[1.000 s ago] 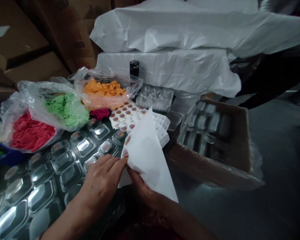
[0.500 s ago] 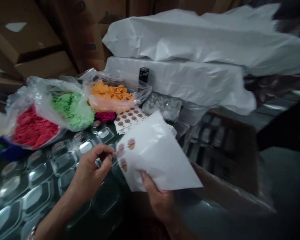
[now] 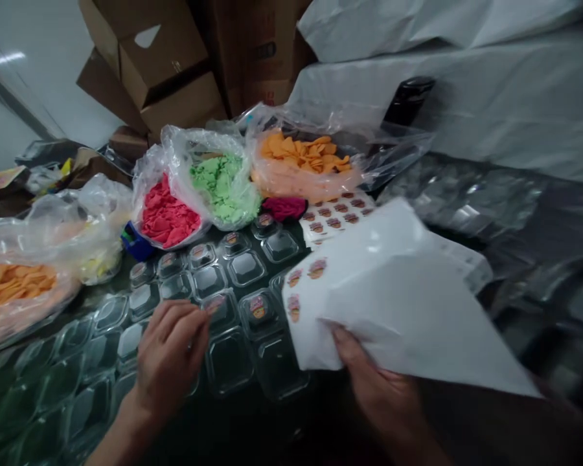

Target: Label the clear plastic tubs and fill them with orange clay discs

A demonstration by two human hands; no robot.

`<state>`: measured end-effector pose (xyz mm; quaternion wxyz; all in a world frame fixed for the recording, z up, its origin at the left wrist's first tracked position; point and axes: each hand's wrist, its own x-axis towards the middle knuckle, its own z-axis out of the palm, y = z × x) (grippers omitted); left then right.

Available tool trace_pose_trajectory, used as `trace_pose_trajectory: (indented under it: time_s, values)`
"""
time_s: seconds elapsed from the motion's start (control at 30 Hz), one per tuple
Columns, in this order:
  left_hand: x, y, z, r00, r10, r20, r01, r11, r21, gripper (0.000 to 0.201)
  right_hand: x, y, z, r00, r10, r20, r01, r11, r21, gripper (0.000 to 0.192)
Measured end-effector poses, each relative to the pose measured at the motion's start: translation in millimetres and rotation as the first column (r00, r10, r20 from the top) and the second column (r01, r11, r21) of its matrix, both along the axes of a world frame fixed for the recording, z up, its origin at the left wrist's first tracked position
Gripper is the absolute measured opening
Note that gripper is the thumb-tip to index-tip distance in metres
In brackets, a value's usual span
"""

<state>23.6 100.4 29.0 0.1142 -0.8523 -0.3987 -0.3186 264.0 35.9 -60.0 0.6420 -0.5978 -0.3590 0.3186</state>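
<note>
Sticker print too blurred to read; 3 stickers show on the white sheet [image 3: 398,304] at centre-right, pinched by the right hand [image 3: 374,382], thumb on top. Left hand [image 3: 168,356], lower left, palm down w/ fingers curled together on the clear lidded tubs [image 3: 233,304], holding nothing visible. Upper centre: 3 bags, red [image 3: 168,217], green [image 3: 221,184], orange [image 3: 304,155].

R hand [image 3: 383,395] grips sticker sheet [image 3: 393,304]; L hand [image 3: 170,356] on clear trays [image 3: 233,362].
</note>
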Motion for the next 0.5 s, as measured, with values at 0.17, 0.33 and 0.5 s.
trace_pose_trajectory:
  time_s: [0.17, 0.33, 0.5]
  values:
    - [58.1, -10.9, 10.5, 0.939, -0.331, -0.090, 0.339, 0.935, 0.105, 0.010, -35.8, 23.4, 11.0, 0.864, 0.234, -0.445, -0.205, 0.972, 0.114, 0.033]
    - [87.9, -21.0, -6.2, 0.883, -0.459, -0.094, 0.464, 0.885, 0.039, 0.013, -35.2, 25.7, 21.9, 0.739, 0.276, -0.614, -0.176, 0.960, 0.219, 0.033]
    - [88.2, -25.6, -5.5, 0.879, -0.477, -0.008, 0.474, 0.874, -0.106, 0.017, -28.1, 12.6, 22.3, 0.726, 0.296, -0.621, -0.177, 0.953, 0.247, 0.029]
